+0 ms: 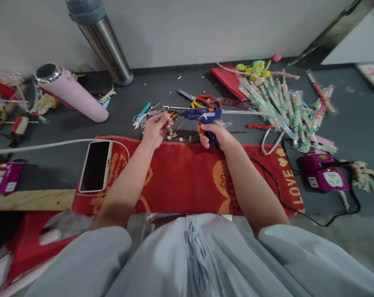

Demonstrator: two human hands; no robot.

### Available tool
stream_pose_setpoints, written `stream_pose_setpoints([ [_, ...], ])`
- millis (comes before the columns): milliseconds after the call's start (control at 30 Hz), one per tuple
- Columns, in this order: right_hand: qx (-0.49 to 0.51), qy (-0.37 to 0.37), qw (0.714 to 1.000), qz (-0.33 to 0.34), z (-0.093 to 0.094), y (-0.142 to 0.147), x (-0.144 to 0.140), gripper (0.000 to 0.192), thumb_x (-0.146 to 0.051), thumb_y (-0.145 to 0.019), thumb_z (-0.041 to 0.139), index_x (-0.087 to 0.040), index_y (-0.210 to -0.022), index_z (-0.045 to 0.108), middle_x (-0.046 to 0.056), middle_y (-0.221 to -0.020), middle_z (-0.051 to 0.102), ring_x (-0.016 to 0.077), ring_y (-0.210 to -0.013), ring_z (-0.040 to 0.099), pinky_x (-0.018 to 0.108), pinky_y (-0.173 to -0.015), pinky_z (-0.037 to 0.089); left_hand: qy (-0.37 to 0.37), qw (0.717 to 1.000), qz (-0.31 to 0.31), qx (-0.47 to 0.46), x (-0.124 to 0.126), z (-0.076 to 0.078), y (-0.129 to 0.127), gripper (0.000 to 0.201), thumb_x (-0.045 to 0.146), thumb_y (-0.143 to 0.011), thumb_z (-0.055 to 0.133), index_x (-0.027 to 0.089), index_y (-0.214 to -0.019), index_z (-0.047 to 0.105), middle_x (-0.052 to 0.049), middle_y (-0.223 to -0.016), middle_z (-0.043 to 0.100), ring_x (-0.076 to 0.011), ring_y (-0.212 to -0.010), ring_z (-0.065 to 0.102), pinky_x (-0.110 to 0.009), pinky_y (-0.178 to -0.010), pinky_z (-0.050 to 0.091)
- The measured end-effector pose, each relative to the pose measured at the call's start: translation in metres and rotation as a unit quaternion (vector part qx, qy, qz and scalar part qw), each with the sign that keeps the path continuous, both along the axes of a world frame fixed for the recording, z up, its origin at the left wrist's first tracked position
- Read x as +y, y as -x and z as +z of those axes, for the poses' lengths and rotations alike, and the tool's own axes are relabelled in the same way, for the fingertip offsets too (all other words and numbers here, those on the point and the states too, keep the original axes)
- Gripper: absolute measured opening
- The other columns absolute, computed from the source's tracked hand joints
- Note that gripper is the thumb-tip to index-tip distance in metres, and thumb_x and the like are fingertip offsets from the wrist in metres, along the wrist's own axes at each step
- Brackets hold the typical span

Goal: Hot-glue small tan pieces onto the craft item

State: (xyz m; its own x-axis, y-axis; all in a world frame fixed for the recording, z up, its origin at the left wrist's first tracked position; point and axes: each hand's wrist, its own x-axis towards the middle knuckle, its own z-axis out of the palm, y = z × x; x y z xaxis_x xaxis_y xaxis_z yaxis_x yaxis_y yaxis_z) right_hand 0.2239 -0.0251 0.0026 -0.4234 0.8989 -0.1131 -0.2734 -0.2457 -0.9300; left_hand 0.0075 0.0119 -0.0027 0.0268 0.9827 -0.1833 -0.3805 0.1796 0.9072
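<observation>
Looking down from the head camera, the right hand (216,136) is wrapped tight around the handle of a blue plastic glue gun (205,115). The gun lies sideways, with its long body running left to right and its tip pointing left. A clear glue stick (245,111) pokes out of its back end toward the right.

The left hand (156,128) is just to the left of the gun's tip. Its fingers are pinched together on a small thin piece with white frayed strands (142,119) that fan out to the left. What exactly the piece is, I cannot tell. The tip and the pinched piece are very near each other, almost touching, so the left hand is the one closer to the tip.

Both hands hover over the dark grey surface (162,90), just past the far edge of a red towel with orange patterns (180,177).

Red-handled scissors (202,100) lie just behind the gun. A pile of green and white paper-wrapped sticks (282,107) sits well off to the right. A white-cased phone (95,166) rests on the towel's left end, and a pink metal bottle (72,93) lies on its side further left.
</observation>
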Motion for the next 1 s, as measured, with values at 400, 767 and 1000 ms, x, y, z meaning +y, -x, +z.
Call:
stream_pose_setpoints([
  [400, 0.011, -0.043, 0.998, -0.035, -0.0025, 0.0027, -0.0023, 0.029, -0.041, -0.076, 0.067, -0.02, -0.074, 0.047, -0.009, -0.046, 0.044, 0.0073, -0.034, 0.043, 0.022, -0.036, 0.036, 0.017, 1.0, -0.018, -0.007, 0.0015, 0.0027, 0.0002, 0.003, 0.016, -0.076, 0.074, 0.016, -0.077, 0.071, 0.002, -0.069, 0.069, -0.0019, -0.06, 0.066, -0.008, -0.059, 0.054],
  [767, 0.017, -0.048, 0.999, -0.014, -0.0063, 0.0038, -0.0002, 0.024, -0.036, -0.077, 0.064, -0.018, -0.07, 0.05, -0.006, -0.05, 0.045, 0.0074, -0.041, 0.045, 0.022, -0.042, 0.037, 0.034, 0.999, -0.025, -0.008, -0.0009, 0.0059, -0.0022, 0.007, 0.015, -0.078, 0.072, 0.016, -0.072, 0.068, 0.002, -0.067, 0.07, -0.0032, -0.059, 0.065, -0.011, -0.057, 0.053],
  [1000, 0.02, -0.02, 0.999, -0.016, -0.0036, 0.0057, -0.0002, 0.028, -0.037, -0.074, 0.068, -0.019, -0.067, 0.048, -0.007, -0.05, 0.042, 0.0066, -0.041, 0.043, 0.021, -0.04, 0.037, 0.023, 0.999, -0.047, -0.012, 0.0005, 0.0004, 0.0003, 0.012, 0.023, -0.073, 0.077, 0.017, -0.071, 0.067, 0.002, -0.068, 0.068, -0.0038, -0.058, 0.062, -0.015, -0.059, 0.053],
])
